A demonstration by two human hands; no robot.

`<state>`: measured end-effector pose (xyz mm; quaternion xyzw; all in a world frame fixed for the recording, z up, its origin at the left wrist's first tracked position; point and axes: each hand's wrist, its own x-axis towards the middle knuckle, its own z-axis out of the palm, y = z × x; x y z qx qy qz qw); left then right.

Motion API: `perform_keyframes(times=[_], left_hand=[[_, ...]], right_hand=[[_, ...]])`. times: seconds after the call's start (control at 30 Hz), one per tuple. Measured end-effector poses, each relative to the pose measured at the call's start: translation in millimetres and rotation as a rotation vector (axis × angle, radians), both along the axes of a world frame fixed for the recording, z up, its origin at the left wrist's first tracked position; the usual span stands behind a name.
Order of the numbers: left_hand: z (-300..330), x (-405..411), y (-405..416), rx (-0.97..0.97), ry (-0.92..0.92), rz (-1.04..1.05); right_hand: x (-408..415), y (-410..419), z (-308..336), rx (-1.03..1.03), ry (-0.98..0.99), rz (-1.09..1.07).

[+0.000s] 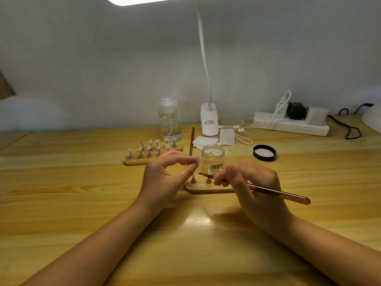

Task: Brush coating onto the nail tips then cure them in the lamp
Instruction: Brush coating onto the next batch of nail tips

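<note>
1. Left hand (162, 178): thumb and forefinger are curled in a pinch on one nail tip (197, 159), lifted above the near wooden holder (208, 187) and clear of it.
2. Right hand (253, 186): the fingers (232, 172) are curled round a brown brush (268, 190) in a pen grip; its bristle end points left, just below the pinched tip and apparently short of touching it.
3. Immediate surroundings: an open clear jar (212, 159) stands just behind the holder, its black lid (264, 152) lying apart to the right. A second holder (153, 155), carrying a row of mounted tips, lies farther back on the desk (82, 203).
4. Technique, as a judgement: the tip is best held by its edges, keeping the forefinger off the surface to be coated, with light strokes in one direction and little coating on the bristles.
5. Limits of the view: the right hand is motion-blurred, so the bristles' load cannot be read. That hand covers the right part of the near holder. A white rounded object (372, 118) at the right edge is cut off; it may be the curing lamp, but this cannot be told.
</note>
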<state>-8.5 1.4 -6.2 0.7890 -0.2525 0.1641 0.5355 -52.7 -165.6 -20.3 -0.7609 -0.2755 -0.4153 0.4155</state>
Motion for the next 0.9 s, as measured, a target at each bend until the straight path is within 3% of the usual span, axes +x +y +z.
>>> perform_keyframes(times=[0.2,0.4,0.57,0.77,0.9], left_hand=[[-0.1,-0.8,0.7,0.005,0.009,-0.011],[0.9,-1.0,-0.1,0.007,0.024,-0.023],[2.0,-2.5,-0.3,0.015,0.017,-0.034],[1.8,-3.0,-0.1,0.017,0.028,-0.029],[1.7,-4.2,1.5,0.016,0.018,-0.032]], right_hand=[[3.1,1.9,2.8,0.017,0.025,-0.028],[-1.1,1.1,0.9,0.138,0.097,0.085],[0.5,1.8,2.9,0.077,0.096,0.004],[-4.1,1.0,-0.5,0.197,0.144,0.121],[-0.1,2.3,2.3,0.155,0.138,0.041]])
